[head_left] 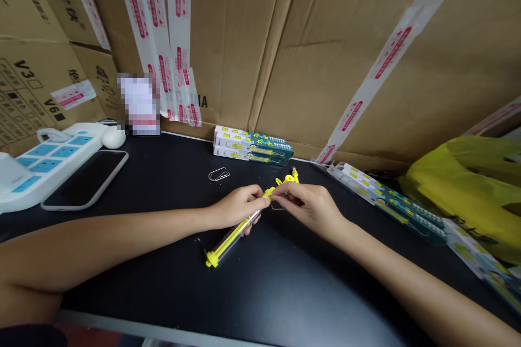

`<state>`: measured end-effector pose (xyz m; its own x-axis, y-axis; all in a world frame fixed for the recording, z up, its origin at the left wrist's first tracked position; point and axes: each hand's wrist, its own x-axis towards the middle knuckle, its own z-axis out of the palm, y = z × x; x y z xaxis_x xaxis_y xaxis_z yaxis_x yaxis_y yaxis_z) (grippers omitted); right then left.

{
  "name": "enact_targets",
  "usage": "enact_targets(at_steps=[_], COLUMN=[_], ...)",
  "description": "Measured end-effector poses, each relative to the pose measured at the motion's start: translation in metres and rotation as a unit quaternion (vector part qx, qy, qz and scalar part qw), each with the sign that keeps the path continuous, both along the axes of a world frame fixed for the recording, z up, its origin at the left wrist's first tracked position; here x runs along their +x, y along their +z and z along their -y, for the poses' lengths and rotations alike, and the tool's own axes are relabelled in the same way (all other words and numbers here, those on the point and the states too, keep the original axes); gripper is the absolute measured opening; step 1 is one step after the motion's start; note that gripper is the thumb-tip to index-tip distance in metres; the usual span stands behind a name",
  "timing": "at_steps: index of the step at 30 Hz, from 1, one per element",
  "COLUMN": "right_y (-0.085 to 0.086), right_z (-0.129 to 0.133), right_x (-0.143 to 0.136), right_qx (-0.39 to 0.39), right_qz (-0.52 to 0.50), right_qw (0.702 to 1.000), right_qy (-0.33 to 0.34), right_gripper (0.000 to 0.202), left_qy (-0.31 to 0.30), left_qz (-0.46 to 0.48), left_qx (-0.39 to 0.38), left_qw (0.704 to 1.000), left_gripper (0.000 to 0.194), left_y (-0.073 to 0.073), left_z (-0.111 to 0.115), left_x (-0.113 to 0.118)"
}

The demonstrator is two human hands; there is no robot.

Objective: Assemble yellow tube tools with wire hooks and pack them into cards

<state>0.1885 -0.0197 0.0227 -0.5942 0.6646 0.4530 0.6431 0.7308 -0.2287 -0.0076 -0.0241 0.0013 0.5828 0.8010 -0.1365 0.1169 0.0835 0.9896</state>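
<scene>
A spring scale (232, 241), a clear tube with a yellow inner strip and yellow ends, slants across the middle above the black table (175, 293). My left hand (238, 206) is closed around its upper part, thumb on top and fingers beneath. At the tube's upper yellow end, my right hand (311, 206) pinches with thumb and forefinger; whatever small piece lies between the fingertips is mostly hidden. Just beyond that hand lie small yellow plastic parts (290, 178), one with a metal tip. Bent metal wire hooks (218, 174) rest farther back on the left.
Printed spring scale boxes (252, 146) stand at the back, with more boxes (391, 200) along the right beside a yellow plastic bag (468, 190). On the left are a phone (87, 179) and a white power strip (52, 157). Cardboard (232, 38) walls the rear.
</scene>
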Motion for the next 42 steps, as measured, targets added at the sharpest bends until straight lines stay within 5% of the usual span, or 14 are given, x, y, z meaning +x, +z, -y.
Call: enact_targets(at_steps=[6, 28, 36, 42], right_y=[0.001, 0.01, 0.011, 0.01], right_z=[0.005, 0.012, 0.014, 0.013], right_x=[-0.001, -0.01, -0.007, -0.01], right_qx=[0.095, -0.037, 0.004, -0.008], right_qz=[0.073, 0.098, 0.19, 0.112], right_qw=[0.993, 0.993, 0.982, 0.993], right_qy=[0.003, -0.058, -0.009, -0.02], right_gripper=[0.017, 0.007, 0.012, 0.016], left_qy=[-0.022, -0.029, -0.032, -0.03], left_qz=[-0.014, -0.053, -0.052, -0.029], left_qx=[-0.007, 0.049, 0.038, 0.037], left_qw=[1.0, 0.997, 0.997, 0.998], left_gripper=[0.023, 0.024, 0.038, 0.036], left_y=[-0.002, 0.001, 0.001, 0.0], left_z=[-0.003, 0.0, -0.001, 0.001], left_x=[0.0, 0.0, 0.001, 0.001])
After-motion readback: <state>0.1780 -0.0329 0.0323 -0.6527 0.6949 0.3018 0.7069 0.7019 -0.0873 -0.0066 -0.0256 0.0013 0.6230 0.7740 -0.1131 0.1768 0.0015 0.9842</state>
